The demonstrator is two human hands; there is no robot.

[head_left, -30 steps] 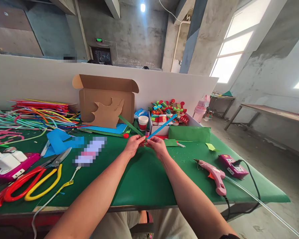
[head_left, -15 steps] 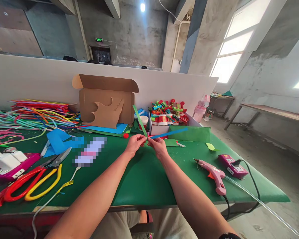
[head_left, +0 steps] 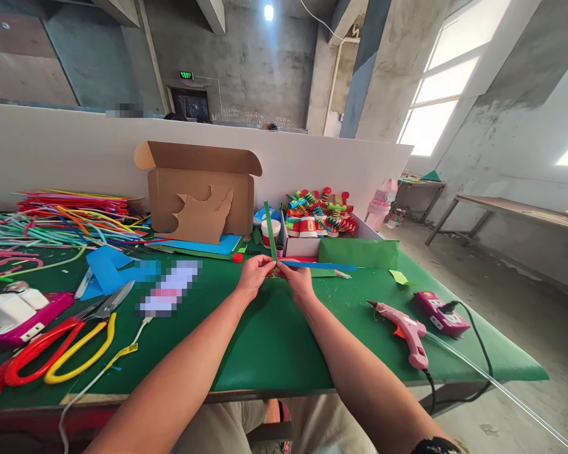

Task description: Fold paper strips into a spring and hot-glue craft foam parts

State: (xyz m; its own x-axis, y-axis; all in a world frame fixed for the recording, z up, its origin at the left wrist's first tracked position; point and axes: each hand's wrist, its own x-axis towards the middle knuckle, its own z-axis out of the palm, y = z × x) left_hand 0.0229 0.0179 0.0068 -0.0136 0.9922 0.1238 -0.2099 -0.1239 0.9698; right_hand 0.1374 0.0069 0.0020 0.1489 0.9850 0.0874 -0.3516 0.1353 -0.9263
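Two at once: pinching green paper strip [head_left: 270, 230] and blue paper strip [head_left: 329, 266] at their meeting ends, between the narrowed fingertips of left hand [head_left: 254, 277] and right hand [head_left: 297, 279], above the green tabletop [head_left: 274, 353]. Pointing green upward, blue rightward, roughly square to each other. Judging by the long free tails, probably early in the folding, with most of both lengths left; too small to tell any folds already made. Apparently complete: many spring-bodied figures [head_left: 319, 211] in white box [head_left: 303, 246].
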